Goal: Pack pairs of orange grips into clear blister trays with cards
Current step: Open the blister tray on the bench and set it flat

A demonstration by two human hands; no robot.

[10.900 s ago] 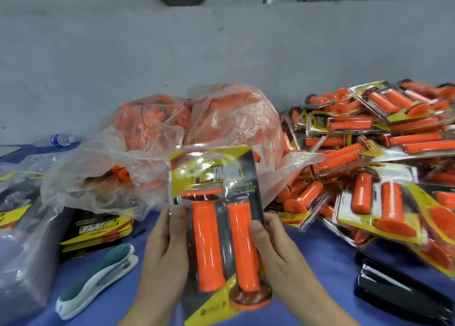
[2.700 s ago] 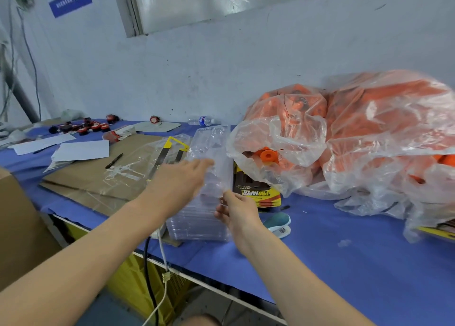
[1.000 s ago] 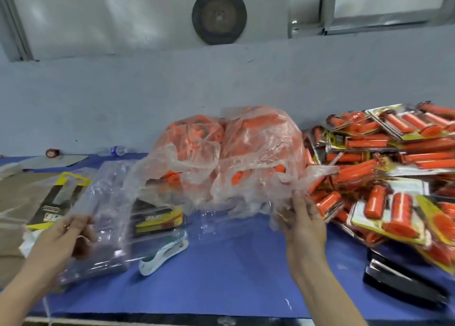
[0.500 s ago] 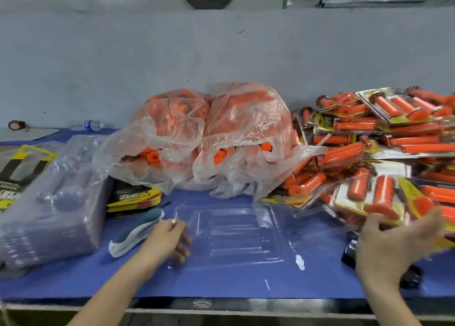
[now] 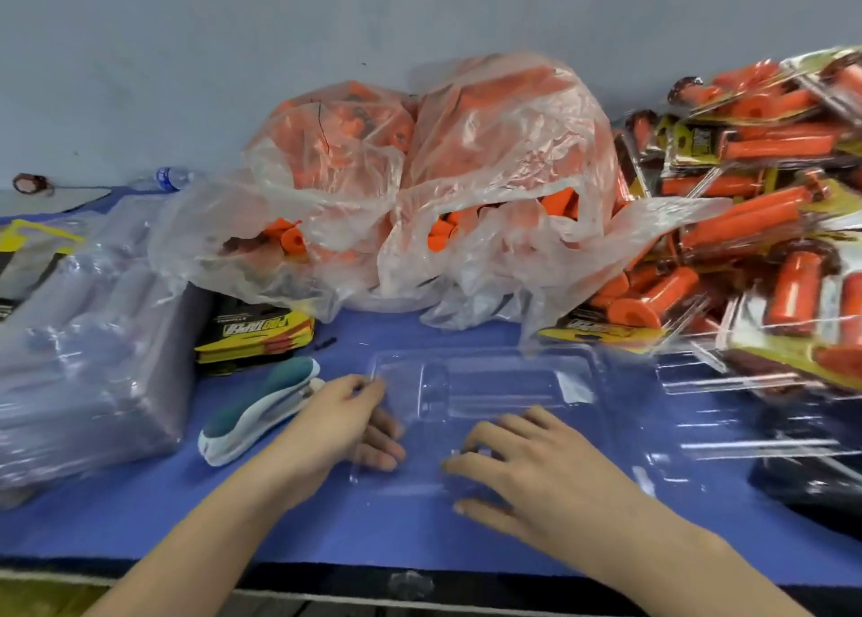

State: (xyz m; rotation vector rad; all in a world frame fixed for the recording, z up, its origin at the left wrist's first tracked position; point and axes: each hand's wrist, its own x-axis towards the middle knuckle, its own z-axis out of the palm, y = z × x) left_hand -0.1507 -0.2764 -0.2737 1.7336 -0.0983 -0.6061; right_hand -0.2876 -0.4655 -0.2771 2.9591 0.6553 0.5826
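Observation:
A clear blister tray (image 5: 503, 383) lies flat on the blue table in front of me. My left hand (image 5: 345, 420) holds its left edge, thumb on top and fingers curled under the rim. My right hand (image 5: 522, 472) rests on the tray's near part with fingers bent, pressing down. Two clear bags of loose orange grips (image 5: 420, 187) stand behind the tray. A stack of yellow and black cards (image 5: 254, 332) lies to the left of it.
A pile of packed grip blisters (image 5: 746, 225) fills the right side. A stack of clear trays (image 5: 79, 336) in plastic sits at the left, a teal and white stapler (image 5: 261, 406) beside it. A black stapler (image 5: 811, 486) lies at the right edge.
My right hand came back from the right-hand pile and now rests on the tray. My left hand shifted to grip the tray's left edge. The view moved closer and lower.

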